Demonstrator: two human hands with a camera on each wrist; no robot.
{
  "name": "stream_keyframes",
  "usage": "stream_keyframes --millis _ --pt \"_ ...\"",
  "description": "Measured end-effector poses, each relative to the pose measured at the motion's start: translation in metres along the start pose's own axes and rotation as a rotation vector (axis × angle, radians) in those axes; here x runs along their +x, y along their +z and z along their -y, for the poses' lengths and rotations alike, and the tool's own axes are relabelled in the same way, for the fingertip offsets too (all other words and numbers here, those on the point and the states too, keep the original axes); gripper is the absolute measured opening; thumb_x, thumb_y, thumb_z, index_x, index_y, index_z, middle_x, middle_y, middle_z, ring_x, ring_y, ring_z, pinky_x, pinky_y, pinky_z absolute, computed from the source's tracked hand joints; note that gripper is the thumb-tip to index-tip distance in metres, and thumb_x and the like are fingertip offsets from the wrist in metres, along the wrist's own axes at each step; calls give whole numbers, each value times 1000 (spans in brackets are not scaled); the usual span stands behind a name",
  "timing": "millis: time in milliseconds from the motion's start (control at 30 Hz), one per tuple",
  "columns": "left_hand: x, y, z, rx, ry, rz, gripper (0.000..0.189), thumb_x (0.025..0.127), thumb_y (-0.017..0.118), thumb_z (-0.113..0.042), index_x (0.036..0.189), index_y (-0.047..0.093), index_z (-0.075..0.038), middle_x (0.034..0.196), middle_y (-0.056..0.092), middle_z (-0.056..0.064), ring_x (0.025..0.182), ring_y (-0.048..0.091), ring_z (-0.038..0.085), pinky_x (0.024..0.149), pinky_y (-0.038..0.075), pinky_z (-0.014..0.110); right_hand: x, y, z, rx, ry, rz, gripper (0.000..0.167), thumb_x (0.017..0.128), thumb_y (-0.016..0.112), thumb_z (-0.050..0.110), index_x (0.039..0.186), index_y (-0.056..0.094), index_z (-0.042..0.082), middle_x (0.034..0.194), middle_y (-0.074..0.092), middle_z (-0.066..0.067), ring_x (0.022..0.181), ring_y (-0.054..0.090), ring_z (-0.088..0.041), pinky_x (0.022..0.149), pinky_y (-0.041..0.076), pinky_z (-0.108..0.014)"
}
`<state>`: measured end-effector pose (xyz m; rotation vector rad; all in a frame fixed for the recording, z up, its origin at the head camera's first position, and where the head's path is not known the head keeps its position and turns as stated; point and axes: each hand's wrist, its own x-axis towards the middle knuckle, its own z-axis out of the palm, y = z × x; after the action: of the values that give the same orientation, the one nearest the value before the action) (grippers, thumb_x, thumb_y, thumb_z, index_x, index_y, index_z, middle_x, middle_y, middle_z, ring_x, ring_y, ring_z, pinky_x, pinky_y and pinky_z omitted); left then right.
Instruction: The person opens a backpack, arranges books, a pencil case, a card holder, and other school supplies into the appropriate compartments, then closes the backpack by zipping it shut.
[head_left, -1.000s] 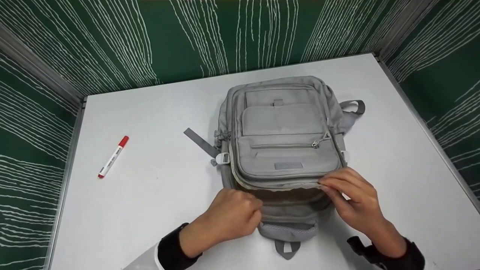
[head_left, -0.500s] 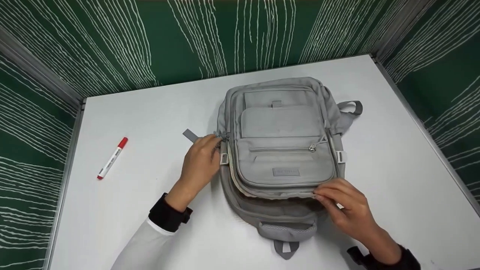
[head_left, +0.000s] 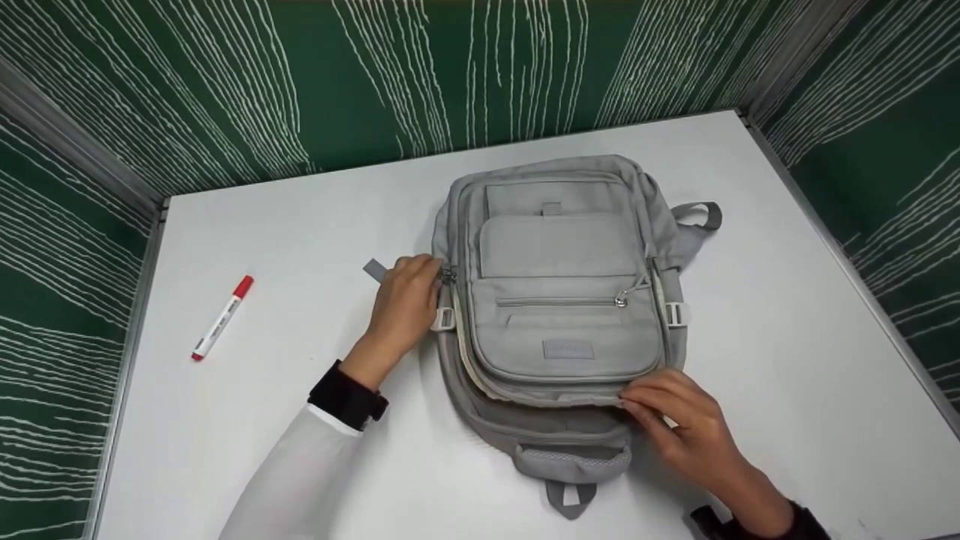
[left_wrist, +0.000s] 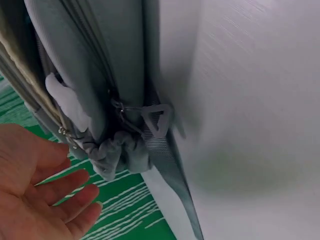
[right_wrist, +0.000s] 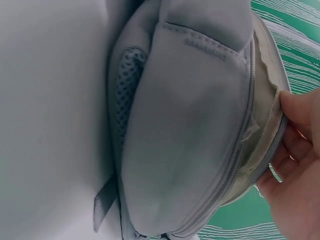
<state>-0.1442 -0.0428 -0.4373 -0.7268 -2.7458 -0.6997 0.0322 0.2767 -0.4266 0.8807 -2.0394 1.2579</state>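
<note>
A grey backpack (head_left: pixel 559 247) lies on the white table, its main compartment unzipped along the lower end. At its left side my left hand (head_left: pixel 407 300) has thumb and fingertips at a zipper pull, seemingly pinching it; in the left wrist view the zipper slider (left_wrist: pixel 62 131) shows right by the thumb, the pull mostly hidden. My right hand (head_left: pixel 679 420) pinches the rim of the front flap near its lower right corner. In the right wrist view the zipper edge (right_wrist: pixel 275 112) runs between thumb and fingers, with beige lining (right_wrist: pixel 257 100) behind it.
A red-capped white marker (head_left: pixel 223 318) lies at the left of the table (head_left: pixel 300 225). A loose strap (head_left: pixel 373 270) sticks out left of the bag, and a strap loop (head_left: pixel 701 215) lies at its right. Green walls (head_left: pixel 375 75) with white lines stand around the table.
My left hand has moved from the bag's lower opening up to the zipper at its left side. The right hand has drawn the flap's rim down toward me, narrowing the gap.
</note>
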Motion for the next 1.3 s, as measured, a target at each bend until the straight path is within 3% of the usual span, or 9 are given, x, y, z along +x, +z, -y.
stream_keyframes --millis 233,400,600,833,1300 --pt "2 9 3 66 -26 19 28 85 56 -13 112 59 -8 106 53 10 98 46 25 74 39 38 2 0 8 -47 49 51 16 69 69 -5 84 67 -2 82 61 -10 76 53 -21 70 39 -21" --pt "3 13 4 57 -41 15 25 84 58 -15 108 62 -10 105 52 9 97 46 25 74 38 37 6 2 11 -49 43 48 15 69 69 -6 83 67 -3 81 61 -10 74 53 -21 68 39 -21" --pt "2 13 5 27 -36 -34 21 83 59 -16 103 65 -10 100 56 4 94 48 21 75 39 36 -7 2 2 -60 68 66 19 67 70 -8 85 67 -1 83 61 -9 77 53 -21 71 40 -21" --pt "-4 9 2 -27 -27 -111 13 81 63 -16 85 69 -5 80 61 2 80 50 17 72 42 31 -21 2 -9 -74 69 80 19 69 70 -4 87 67 2 85 61 -7 79 54 -20 75 40 -22" --pt "-15 8 -6 -65 -92 -139 12 82 62 -16 75 66 -8 68 56 -2 66 48 15 59 38 28 -31 2 -14 -126 102 116 23 68 71 -3 88 67 5 87 61 -5 82 53 -18 77 38 -22"
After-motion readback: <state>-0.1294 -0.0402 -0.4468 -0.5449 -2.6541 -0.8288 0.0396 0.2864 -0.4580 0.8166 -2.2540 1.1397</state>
